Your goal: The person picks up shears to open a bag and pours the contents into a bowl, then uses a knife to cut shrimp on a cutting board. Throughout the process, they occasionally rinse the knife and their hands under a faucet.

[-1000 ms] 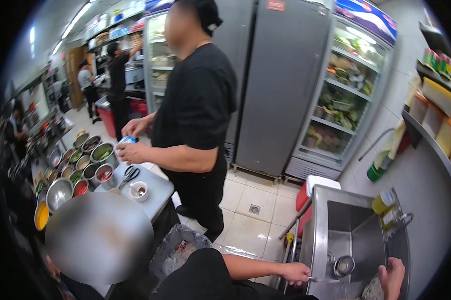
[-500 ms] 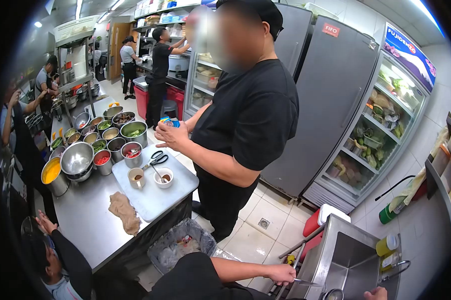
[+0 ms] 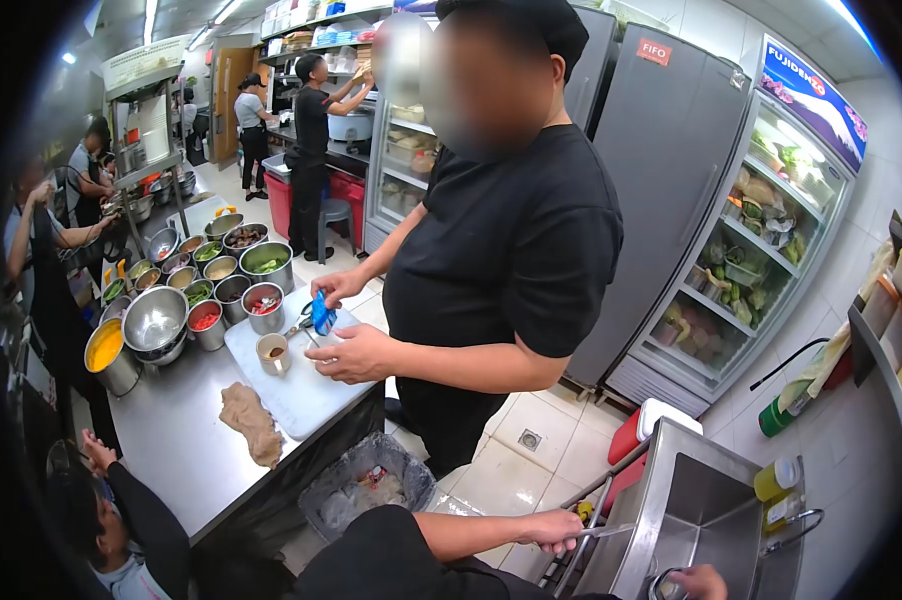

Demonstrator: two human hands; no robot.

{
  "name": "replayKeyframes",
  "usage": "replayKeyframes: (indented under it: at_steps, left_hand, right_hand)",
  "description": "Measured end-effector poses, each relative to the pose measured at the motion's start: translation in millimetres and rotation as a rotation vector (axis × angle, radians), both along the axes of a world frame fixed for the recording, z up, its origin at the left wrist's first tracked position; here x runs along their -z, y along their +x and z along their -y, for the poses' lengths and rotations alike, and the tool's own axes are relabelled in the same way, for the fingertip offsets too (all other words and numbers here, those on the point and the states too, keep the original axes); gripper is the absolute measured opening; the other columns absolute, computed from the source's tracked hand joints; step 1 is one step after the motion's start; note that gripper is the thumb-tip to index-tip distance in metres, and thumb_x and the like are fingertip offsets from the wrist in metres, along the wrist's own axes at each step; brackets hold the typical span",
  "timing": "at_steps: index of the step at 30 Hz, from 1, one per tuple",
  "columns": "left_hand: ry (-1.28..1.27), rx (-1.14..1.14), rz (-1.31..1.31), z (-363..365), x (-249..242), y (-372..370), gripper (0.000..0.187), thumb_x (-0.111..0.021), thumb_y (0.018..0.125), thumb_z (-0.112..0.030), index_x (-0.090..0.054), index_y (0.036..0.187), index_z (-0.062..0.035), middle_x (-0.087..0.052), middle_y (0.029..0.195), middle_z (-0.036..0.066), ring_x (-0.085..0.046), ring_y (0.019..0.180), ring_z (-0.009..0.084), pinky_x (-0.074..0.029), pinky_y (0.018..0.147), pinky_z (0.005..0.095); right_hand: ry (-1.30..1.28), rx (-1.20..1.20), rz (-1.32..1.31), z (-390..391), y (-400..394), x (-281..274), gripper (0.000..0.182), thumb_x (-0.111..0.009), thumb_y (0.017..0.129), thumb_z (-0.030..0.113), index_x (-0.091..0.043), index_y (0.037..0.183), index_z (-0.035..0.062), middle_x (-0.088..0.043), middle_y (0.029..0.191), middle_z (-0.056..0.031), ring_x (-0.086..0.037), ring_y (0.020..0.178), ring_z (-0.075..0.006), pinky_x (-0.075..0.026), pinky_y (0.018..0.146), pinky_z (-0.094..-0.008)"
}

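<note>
My left hand [image 3: 553, 530] is closed in a fist round the handle of a knife [image 3: 603, 532], blade poking out to the right over the near rim of the steel sink [image 3: 686, 500]. So the knife sits right in my grip, level, at the sink's front left corner. My right hand [image 3: 701, 580] is just peeking in at the bottom edge, down inside the sink, beside a small round metal cup [image 3: 661, 588]; most of that hand is cut off, so I can't tell how open it is or whether it has hold of anything. A yellow-capped bottle [image 3: 776, 480] stands at the sink's far right corner, next to the tap [image 3: 796, 530]. Just left of my arm, a grey bin [image 3: 366, 490] lined with plastic. Across from me, a person in black [image 3: 511, 260] stands at the counter [image 3: 171, 420], one hand tipping a blue packet [image 3: 322, 312] over a white board [image 3: 291, 385], the other hand flat on the board. Metal tubs [image 3: 211, 290] of ingredients crowd the counter's far end, and a brown cloth [image 3: 249, 422] lies on the steel.
</note>
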State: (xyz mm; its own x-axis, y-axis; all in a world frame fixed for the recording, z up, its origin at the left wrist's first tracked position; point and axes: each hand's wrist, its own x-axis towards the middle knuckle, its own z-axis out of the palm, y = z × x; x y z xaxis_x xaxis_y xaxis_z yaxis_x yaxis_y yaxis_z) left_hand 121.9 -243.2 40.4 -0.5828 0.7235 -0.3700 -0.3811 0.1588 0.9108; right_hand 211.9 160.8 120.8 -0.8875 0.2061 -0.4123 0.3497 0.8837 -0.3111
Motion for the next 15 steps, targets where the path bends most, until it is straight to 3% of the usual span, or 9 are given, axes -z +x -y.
replayKeyframes:
  at_steps: [2, 4, 10, 11, 15]
  left_hand:
    - [0.029, -0.013, 0.055, 4, -4, 2, 0.03, -0.042, 0.1, -0.028, -0.055, 0.117, -0.0078, -0.06, 0.09, 0.001, -0.052, 0.061, 0.0074, -0.043, 0.05, 0.0236]
    - [0.045, -0.025, 0.083, 7, -3, 1, 0.029, -0.043, 0.099, -0.029, -0.055, 0.116, -0.0081, -0.06, 0.09, 0.001, -0.052, 0.062, 0.0073, -0.043, 0.051, 0.0236]
    - [0.008, 0.046, 0.069, 8, 1, -20, 0.027, -0.046, 0.099, -0.029, -0.056, 0.115, -0.0098, -0.061, 0.089, -0.001, -0.052, 0.063, 0.0065, -0.043, 0.052, 0.0228]
    - [0.015, 0.038, 0.079, 7, 3, -24, 0.026, -0.047, 0.099, -0.029, -0.056, 0.114, -0.0106, -0.061, 0.088, -0.001, -0.052, 0.063, 0.0059, -0.043, 0.052, 0.0227]
    - [0.05, 0.082, 0.082, -1, 4, -42, 0.025, -0.047, 0.098, -0.027, -0.056, 0.116, -0.012, -0.06, 0.087, -0.003, -0.051, 0.063, 0.0054, -0.043, 0.053, 0.022]
  right_hand:
    - [0.397, -0.204, 0.131, -41, -18, 115, 0.042, -0.058, 0.089, 0.039, -0.071, 0.1, -0.0001, -0.071, 0.092, -0.017, -0.067, 0.086, -0.0267, -0.051, 0.08, -0.0381]
    - [0.282, -0.076, 0.45, 6, -23, 123, 0.049, -0.049, 0.093, 0.045, -0.071, 0.1, 0.0016, -0.07, 0.09, -0.0153, -0.066, 0.081, -0.0254, -0.052, 0.076, -0.0369]
    - [-0.007, 0.049, 0.308, -2, 3, 178, 0.047, -0.046, 0.094, 0.045, -0.073, 0.094, 0.0058, -0.067, 0.078, -0.0144, -0.063, 0.069, -0.0214, -0.052, 0.064, -0.0378]
    - [0.31, -0.164, 0.313, -42, -1, 227, 0.042, -0.049, 0.093, 0.04, -0.073, 0.092, 0.0055, -0.067, 0.075, -0.0132, -0.061, 0.065, -0.0202, -0.051, 0.061, -0.0366]
    - [0.29, -0.136, 0.309, -82, 13, 259, 0.043, -0.048, 0.092, 0.04, -0.072, 0.09, 0.0042, -0.068, 0.079, -0.0146, -0.063, 0.067, -0.024, -0.051, 0.062, -0.0391]
